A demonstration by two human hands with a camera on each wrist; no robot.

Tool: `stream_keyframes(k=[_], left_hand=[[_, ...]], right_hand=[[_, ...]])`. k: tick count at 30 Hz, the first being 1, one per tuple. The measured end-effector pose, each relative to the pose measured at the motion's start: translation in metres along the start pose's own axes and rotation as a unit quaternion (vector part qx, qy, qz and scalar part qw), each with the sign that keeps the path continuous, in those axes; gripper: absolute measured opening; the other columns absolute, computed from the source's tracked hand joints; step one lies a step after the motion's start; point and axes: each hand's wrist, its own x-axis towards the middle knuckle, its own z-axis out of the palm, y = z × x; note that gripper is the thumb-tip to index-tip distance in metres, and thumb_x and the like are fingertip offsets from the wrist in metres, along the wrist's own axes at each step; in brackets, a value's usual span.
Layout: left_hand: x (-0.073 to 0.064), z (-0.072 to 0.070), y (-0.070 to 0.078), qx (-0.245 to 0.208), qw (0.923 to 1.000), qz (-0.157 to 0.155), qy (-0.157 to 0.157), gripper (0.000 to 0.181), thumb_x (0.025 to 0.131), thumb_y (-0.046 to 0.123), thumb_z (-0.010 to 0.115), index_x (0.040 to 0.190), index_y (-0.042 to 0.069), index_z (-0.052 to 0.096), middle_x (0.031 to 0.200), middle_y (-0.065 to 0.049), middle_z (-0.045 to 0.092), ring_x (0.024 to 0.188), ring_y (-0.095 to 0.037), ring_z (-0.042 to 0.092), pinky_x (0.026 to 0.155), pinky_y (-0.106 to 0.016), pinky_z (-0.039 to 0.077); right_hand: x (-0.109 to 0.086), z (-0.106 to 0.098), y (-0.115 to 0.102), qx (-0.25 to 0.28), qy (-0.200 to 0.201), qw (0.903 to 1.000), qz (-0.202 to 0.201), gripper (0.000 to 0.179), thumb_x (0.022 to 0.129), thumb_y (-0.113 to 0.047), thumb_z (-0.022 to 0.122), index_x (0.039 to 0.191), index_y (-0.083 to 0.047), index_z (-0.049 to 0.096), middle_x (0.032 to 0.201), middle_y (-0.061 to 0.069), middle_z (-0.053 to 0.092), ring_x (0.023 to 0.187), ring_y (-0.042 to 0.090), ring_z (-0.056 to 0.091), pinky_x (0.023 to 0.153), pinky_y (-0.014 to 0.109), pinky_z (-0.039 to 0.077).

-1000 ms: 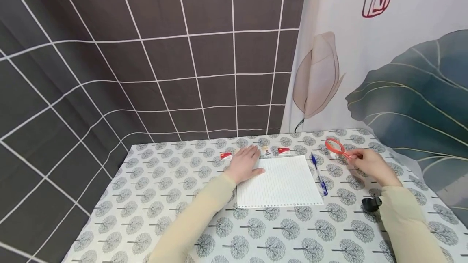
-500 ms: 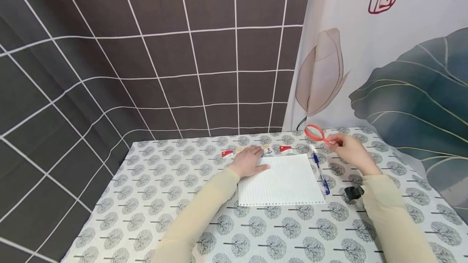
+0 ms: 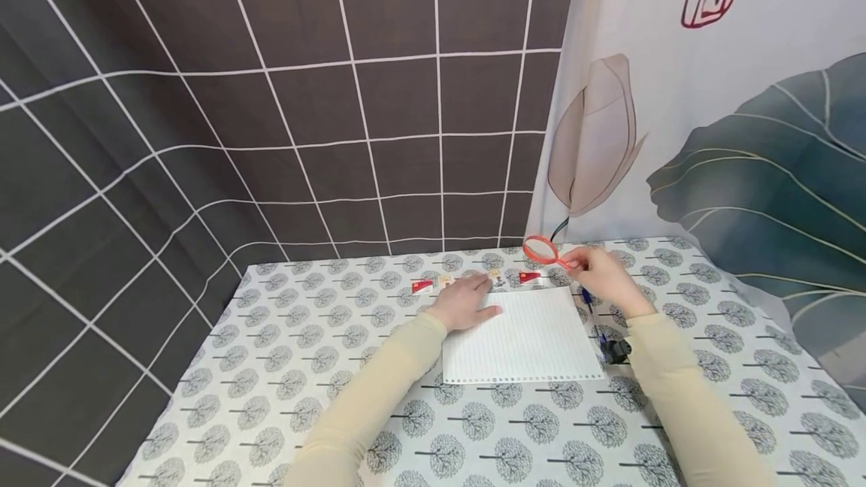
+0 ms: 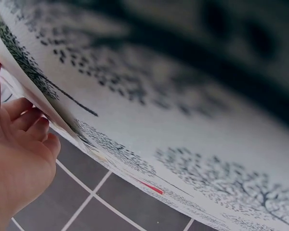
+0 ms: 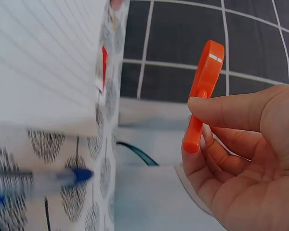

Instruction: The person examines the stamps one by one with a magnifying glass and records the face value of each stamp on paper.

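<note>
My right hand (image 3: 601, 275) pinches the short handle of an orange-red magnifying glass (image 3: 549, 260) between thumb and fingers, up off the table near its back edge. In the right wrist view the magnifying glass (image 5: 210, 65) is seen nearly edge-on, its handle end beside the forefinger. My left hand (image 3: 467, 304) rests on the upper left corner of a lined sheet of paper (image 3: 524, 340), fingers pointing toward the back. The left wrist view shows that hand (image 4: 24, 154) at the left edge against the table's surface.
Behind the paper lie small cards, among them a red-and-white card (image 3: 422, 287) and another red-and-white card (image 3: 530, 276). A blue pen (image 3: 588, 303) lies right of the paper, partly covered by the black wrist camera (image 3: 616, 352). A dark grid curtain (image 3: 399, 126) hangs behind the patterned tablecloth (image 3: 271, 374).
My right hand has carried the magnifying glass leftward across the back of the table, past the pen toward the cards. The left hand has stayed on the paper.
</note>
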Motion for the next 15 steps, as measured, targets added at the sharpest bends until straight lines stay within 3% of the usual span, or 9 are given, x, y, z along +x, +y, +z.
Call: stream_keyframes(k=[15], left_hand=[[-0.002, -0.003, 0.000, -0.018, 0.9998, -0.008, -0.005, 0.070, 0.103, 0.058, 0.042, 0.154, 0.010, 0.041, 0.162, -0.007, 0.035, 0.149, -0.024, 0.032, 0.121, -0.038, 0.029]], right_hand=[[0.013, 0.040, -0.008, 0.017, 0.000, 0.9994, -0.030, 0.020, 0.087, 0.005, 0.065, 0.106, 0.009, 0.070, 0.087, 0.011, 0.066, 0.080, 0.021, 0.057, 0.071, 0.032, 0.048]])
